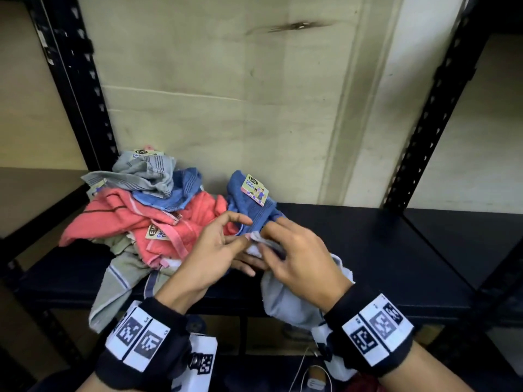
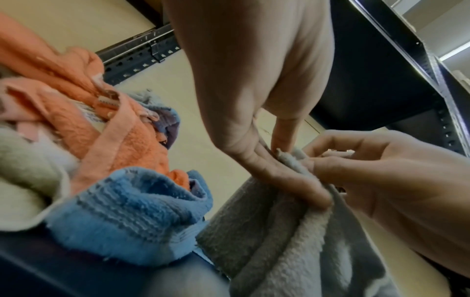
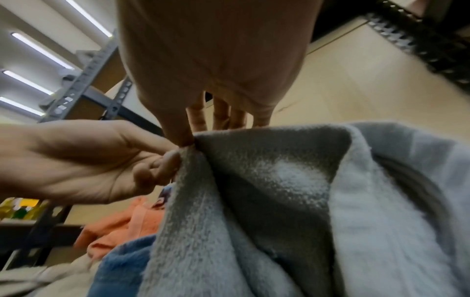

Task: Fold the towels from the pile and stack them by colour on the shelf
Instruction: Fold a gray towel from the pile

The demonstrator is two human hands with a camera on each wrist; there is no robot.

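Towels in coral, blue, grey and beige terry lay in a loose pile (image 1: 135, 219) at the left of the dark metal shelf (image 1: 368, 244), unfolded, several with paper labels. One pale grey terry towel (image 3: 267, 201) had been drawn clear of it and hung over the shelf's front edge, probably so its corners could be matched for a first fold. Both hands met above it, backs up, wrists level. The left hand (image 1: 218, 250) pinched a corner of the grey towel between thumb and fingers, index finger lifted. The right hand (image 1: 300, 261), fingers curled, gripped the same edge just beside it, thumbs nearly touching.
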